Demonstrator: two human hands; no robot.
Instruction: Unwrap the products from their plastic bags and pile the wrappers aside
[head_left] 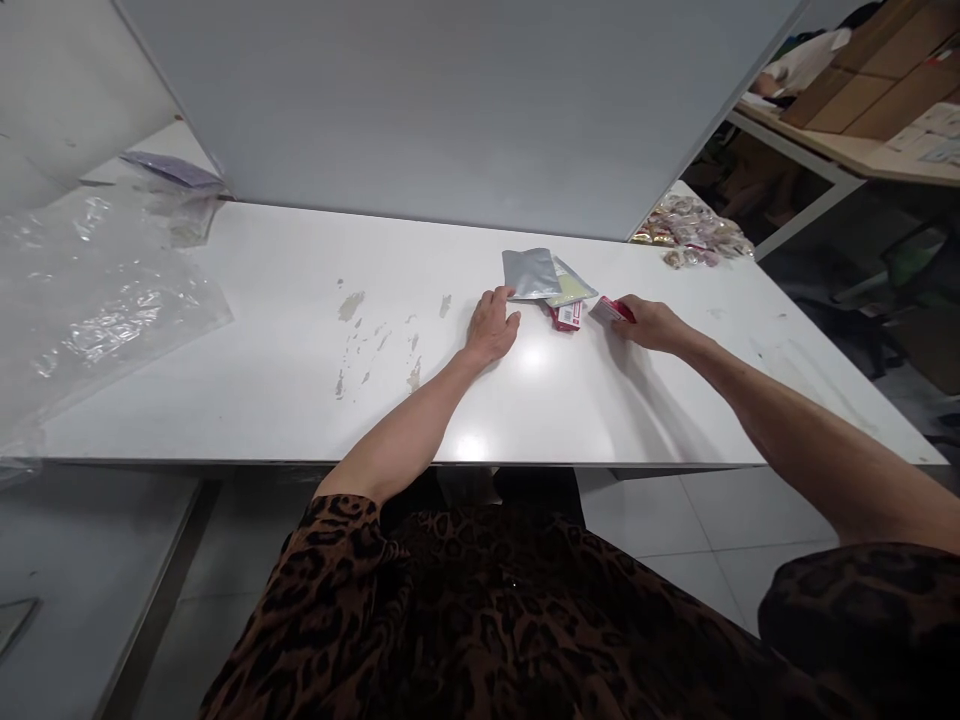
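Observation:
My left hand [493,325] rests on the white table, its thumb apart from its fingers. Its fingertips touch the lower left corner of a silver foil pouch [531,272]. Partly under that pouch lies a yellow-green pouch [571,283] with a pale edge. A small red and white box [568,317] pokes out below them, its upper part covered. To the right, my right hand [651,323] is closed around one end of another red and white box [611,310], tilted just above the tabletop.
Clear plastic sheeting [112,300] spreads over the table's left end. A grey panel [450,110] rises along the back. Several small wrapped packets [694,228] are heaped at the back right corner. Beyond, cardboard boxes [870,80] stand on another table near a person's arm [799,75].

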